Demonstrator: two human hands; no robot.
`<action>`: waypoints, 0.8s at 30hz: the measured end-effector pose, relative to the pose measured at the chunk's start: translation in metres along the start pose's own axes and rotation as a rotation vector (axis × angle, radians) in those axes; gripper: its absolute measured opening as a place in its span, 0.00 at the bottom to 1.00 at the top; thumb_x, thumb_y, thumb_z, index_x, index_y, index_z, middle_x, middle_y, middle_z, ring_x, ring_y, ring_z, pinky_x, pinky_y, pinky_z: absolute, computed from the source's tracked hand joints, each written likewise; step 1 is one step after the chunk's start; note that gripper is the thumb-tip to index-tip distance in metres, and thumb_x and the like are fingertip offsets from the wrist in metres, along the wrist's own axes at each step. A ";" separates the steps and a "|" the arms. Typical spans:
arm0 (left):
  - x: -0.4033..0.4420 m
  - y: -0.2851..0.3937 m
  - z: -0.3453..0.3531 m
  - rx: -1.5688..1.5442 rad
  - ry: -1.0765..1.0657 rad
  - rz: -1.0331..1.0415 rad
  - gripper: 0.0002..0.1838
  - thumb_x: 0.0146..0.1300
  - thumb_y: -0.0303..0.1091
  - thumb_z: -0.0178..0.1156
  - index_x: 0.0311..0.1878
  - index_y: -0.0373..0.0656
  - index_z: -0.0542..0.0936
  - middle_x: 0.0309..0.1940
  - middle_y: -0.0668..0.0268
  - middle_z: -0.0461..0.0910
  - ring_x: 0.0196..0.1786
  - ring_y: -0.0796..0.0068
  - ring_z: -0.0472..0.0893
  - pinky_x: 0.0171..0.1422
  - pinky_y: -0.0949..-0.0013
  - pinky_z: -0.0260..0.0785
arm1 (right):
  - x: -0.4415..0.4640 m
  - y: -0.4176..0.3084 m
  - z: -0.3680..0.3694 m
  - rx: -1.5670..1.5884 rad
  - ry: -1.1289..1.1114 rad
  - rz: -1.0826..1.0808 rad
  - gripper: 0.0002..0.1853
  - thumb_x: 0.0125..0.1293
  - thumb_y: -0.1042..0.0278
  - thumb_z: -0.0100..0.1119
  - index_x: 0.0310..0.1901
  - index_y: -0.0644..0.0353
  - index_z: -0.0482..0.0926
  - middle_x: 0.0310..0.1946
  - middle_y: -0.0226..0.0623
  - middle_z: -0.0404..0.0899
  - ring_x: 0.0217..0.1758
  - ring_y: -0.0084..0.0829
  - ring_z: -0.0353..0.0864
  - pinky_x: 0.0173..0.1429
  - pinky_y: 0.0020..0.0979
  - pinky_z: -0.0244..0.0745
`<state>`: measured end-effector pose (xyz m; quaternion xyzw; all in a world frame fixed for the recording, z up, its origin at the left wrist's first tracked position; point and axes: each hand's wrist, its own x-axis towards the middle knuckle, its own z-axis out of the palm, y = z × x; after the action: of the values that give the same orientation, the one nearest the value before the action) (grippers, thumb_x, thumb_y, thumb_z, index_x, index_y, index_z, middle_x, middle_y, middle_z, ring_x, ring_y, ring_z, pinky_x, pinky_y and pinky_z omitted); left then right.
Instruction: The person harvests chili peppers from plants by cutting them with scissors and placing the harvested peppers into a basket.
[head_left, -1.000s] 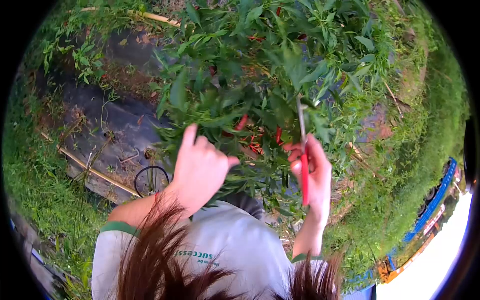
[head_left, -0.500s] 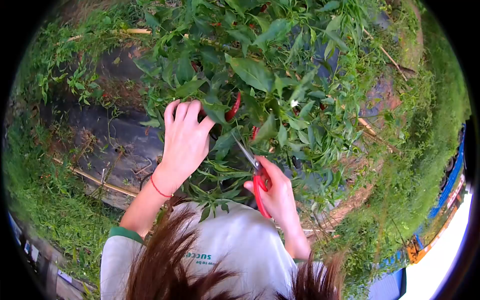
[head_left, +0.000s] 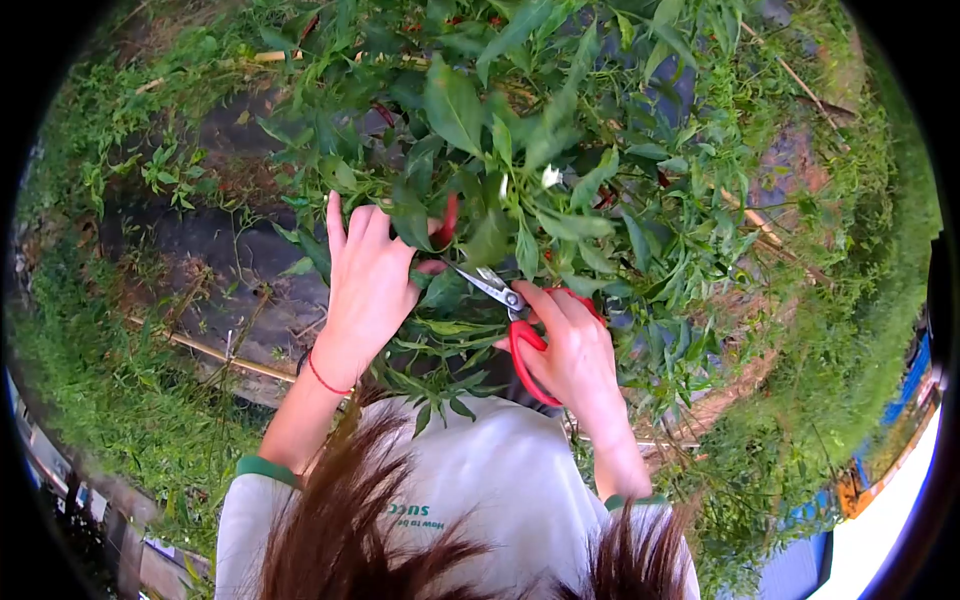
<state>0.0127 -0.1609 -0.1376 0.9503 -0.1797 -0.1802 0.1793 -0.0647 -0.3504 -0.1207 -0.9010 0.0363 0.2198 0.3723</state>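
My left hand (head_left: 368, 285) reaches into a leafy chili plant (head_left: 455, 105), one finger stretched out and the others bent. Its thumb and bent fingers close at the lower end of a red chili pepper (head_left: 447, 222); a leaf partly hides the contact. In my right hand (head_left: 572, 345) is a pair of scissors (head_left: 527, 345) with red handles. The slightly parted metal blades point left, their tips among leaves just below the pepper and close to my left thumb. Whether they touch a stem is hidden.
White flowers (head_left: 551, 177) hang on the plant right of the pepper. Dark plastic sheeting (head_left: 235, 245) covers soil at left, with a bamboo stick (head_left: 215, 352) across it. Grass and weeds (head_left: 840, 330) grow at right. Loose hair (head_left: 345, 510) hangs at the bottom.
The scissors have turned toward the left, their tips now nearer my left hand. My right hand has shifted right and up. The pepper and flowers have moved left in view.
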 end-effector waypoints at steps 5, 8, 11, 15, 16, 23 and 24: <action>-0.004 -0.009 0.004 -0.011 0.059 -0.010 0.13 0.42 0.31 0.63 0.35 0.47 0.77 0.36 0.63 0.70 0.43 0.64 0.68 0.65 0.46 0.41 | 0.006 0.001 -0.002 -0.056 -0.005 -0.075 0.26 0.41 0.64 0.66 0.44 0.61 0.72 0.29 0.41 0.73 0.32 0.40 0.74 0.35 0.35 0.71; -0.005 -0.013 0.003 -0.091 0.100 -0.133 0.11 0.44 0.34 0.62 0.33 0.45 0.75 0.32 0.65 0.70 0.40 0.65 0.69 0.62 0.48 0.44 | 0.009 0.007 0.006 -0.073 0.014 -0.100 0.25 0.42 0.64 0.65 0.44 0.62 0.72 0.30 0.41 0.74 0.33 0.38 0.75 0.35 0.33 0.72; -0.011 -0.030 0.011 -0.146 0.083 -0.229 0.14 0.44 0.35 0.62 0.34 0.42 0.73 0.29 0.66 0.71 0.39 0.64 0.71 0.62 0.50 0.43 | 0.019 0.003 0.013 -0.176 0.069 -0.166 0.16 0.44 0.68 0.61 0.37 0.61 0.73 0.24 0.38 0.71 0.30 0.34 0.74 0.31 0.31 0.72; -0.010 -0.033 0.008 -0.387 0.063 -0.383 0.12 0.46 0.35 0.61 0.34 0.42 0.76 0.32 0.67 0.77 0.39 0.67 0.74 0.66 0.54 0.39 | 0.028 0.003 0.024 -0.280 0.141 -0.257 0.12 0.43 0.75 0.53 0.34 0.63 0.73 0.22 0.37 0.69 0.28 0.33 0.72 0.27 0.30 0.70; -0.011 -0.039 0.009 -0.456 0.033 -0.413 0.12 0.46 0.36 0.61 0.34 0.42 0.77 0.32 0.67 0.77 0.39 0.68 0.75 0.66 0.54 0.38 | 0.029 0.004 0.025 -0.273 0.138 -0.248 0.12 0.43 0.75 0.53 0.34 0.63 0.73 0.22 0.37 0.69 0.28 0.33 0.72 0.27 0.30 0.70; -0.006 -0.034 0.006 -0.461 0.038 -0.388 0.12 0.49 0.37 0.62 0.35 0.40 0.78 0.31 0.69 0.79 0.37 0.75 0.76 0.65 0.58 0.42 | 0.044 -0.006 0.026 -0.454 0.194 -0.271 0.09 0.43 0.71 0.52 0.30 0.60 0.75 0.23 0.35 0.70 0.28 0.29 0.72 0.26 0.26 0.66; -0.006 -0.033 0.006 -0.460 0.036 -0.387 0.12 0.49 0.37 0.62 0.35 0.40 0.78 0.31 0.69 0.79 0.37 0.75 0.76 0.65 0.58 0.42 | 0.045 -0.006 0.026 -0.452 0.194 -0.269 0.09 0.43 0.71 0.52 0.30 0.60 0.75 0.23 0.35 0.70 0.28 0.29 0.72 0.26 0.26 0.66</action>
<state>0.0138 -0.1313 -0.1547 0.9044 0.0534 -0.2300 0.3553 -0.0326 -0.3244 -0.1519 -0.9748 -0.0979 0.0837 0.1823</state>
